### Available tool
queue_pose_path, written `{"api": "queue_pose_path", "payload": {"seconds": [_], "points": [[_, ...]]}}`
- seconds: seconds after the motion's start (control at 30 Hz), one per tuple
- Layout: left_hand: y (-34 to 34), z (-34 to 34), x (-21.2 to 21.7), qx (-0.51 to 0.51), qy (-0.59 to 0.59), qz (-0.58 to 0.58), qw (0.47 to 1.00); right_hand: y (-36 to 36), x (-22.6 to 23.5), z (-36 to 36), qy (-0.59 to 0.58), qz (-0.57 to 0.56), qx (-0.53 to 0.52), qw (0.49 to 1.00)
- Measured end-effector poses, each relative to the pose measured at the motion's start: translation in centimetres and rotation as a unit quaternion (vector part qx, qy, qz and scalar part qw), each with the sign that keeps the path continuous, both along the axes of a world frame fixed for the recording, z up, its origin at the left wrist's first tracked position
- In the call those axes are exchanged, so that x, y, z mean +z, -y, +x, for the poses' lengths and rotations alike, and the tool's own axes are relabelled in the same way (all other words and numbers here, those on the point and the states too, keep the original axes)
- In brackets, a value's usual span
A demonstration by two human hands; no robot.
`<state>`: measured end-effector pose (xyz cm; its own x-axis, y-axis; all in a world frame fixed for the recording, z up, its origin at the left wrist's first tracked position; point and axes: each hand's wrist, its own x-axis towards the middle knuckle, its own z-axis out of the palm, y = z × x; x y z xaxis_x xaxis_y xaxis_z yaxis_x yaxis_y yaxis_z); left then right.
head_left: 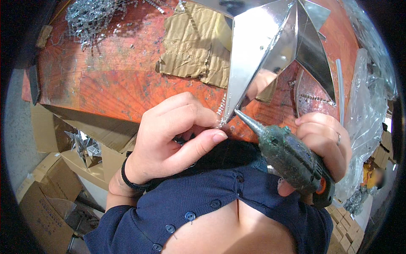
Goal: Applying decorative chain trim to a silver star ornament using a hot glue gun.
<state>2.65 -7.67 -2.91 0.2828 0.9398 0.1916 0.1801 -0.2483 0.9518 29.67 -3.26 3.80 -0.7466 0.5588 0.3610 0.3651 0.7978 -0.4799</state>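
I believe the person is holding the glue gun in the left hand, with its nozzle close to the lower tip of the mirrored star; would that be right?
Not quite: the head view shows the glue gun in the right hand, not the left. Its nozzle is indeed close to the lower tip of the mirrored star.

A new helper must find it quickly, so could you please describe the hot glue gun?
Start at the near edge of the red-orange wooden table and find the right hand. It grips the hot glue gun, whose tapered nozzle sits close to a tip of the silver star. Unlike the shiny star, the gun's body is dark and stained.
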Motion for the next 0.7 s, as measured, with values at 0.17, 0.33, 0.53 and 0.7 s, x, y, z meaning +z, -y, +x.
{"api": "queue_pose_path", "payload": {"seconds": [0.17,0.33,0.53,0.7], "points": [[-0.1,-0.3,0.0,-0.011,-0.014,0.008,1.0,0.4,-0.3,-0.3,-0.019,-0.003,-0.033,0.999],[0.1,-0.2,-0.2,-0.004,0.0,-0.003,1.0,0.7,0.0,-0.4,-0.001,-0.011,-0.039,0.999],[0.1,-0.3,0.0,0.001,-0.018,-0.006,1.0,0.6,-0.7,0.6,-0.01,-0.017,-0.002,1.0],[0.2,-0.3,0.1,0.005,-0.03,-0.019,0.999,0.8,-0.5,0.6,0.032,-0.04,0.007,0.999]]}}
